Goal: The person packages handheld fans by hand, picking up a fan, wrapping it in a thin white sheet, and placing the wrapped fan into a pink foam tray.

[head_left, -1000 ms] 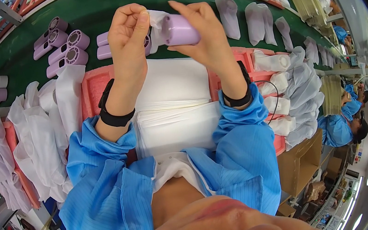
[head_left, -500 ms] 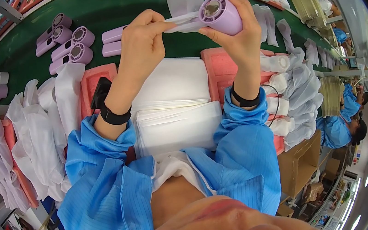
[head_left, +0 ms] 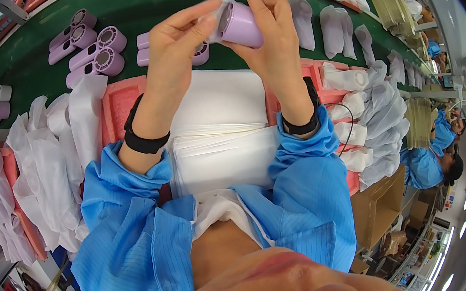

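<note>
A light purple handheld fan [head_left: 242, 25] is in my right hand [head_left: 273, 37], which wraps round its side with the fingers reaching up past it. The round grille end of the fan faces my left hand [head_left: 173, 50]. A thin translucent bag [head_left: 214, 2] lies over that grille end. The thumb and fingers of my left hand close on the bag there, and the exact pinch is partly hidden. Below my hands lies a stack of white translucent bags [head_left: 218, 103]. Behind my left wrist, more purple fans [head_left: 143, 41] lie on the green belt, partly covered by the hand.
Several purple fans [head_left: 96, 56] lie on the green belt [head_left: 167, 1] at the left. Bagged fans [head_left: 337, 29] lie on it at the right. Pink foam trays [head_left: 124, 104] flank the stack, with wrapped pieces [head_left: 51, 169] on the left and more [head_left: 380, 126] on the right.
The fan has come left and turned, and its grille end is now against the bag. My left hand has moved up to meet it. Fans on the belt have shifted slightly right.
</note>
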### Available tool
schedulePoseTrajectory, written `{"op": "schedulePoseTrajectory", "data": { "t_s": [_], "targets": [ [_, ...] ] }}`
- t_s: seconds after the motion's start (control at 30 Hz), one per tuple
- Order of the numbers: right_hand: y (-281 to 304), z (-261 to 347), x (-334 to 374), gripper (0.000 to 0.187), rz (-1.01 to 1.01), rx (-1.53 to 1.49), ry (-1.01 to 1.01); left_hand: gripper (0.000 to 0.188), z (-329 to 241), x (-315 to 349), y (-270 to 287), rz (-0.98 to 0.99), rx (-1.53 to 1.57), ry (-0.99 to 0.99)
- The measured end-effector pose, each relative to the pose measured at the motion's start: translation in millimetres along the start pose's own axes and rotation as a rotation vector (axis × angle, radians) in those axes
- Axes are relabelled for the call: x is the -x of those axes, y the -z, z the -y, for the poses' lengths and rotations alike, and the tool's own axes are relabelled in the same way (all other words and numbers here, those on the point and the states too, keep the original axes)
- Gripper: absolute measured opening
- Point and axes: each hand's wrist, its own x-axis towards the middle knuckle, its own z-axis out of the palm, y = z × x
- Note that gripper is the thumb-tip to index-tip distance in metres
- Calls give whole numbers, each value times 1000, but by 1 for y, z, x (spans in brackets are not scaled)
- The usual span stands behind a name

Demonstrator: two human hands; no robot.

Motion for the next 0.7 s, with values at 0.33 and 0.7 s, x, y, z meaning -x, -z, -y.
{"op": "schedulePoseTrajectory", "data": {
  "t_s": [0.33,0.7],
  "targets": [
    [5,4,3,81,69,56,47,44,-12,25,-28,50,-767,-447],
    [1,-17,-2,67,-109,-24,-44,57,-13,27,-35,120,-897,-416]
  ]
}}
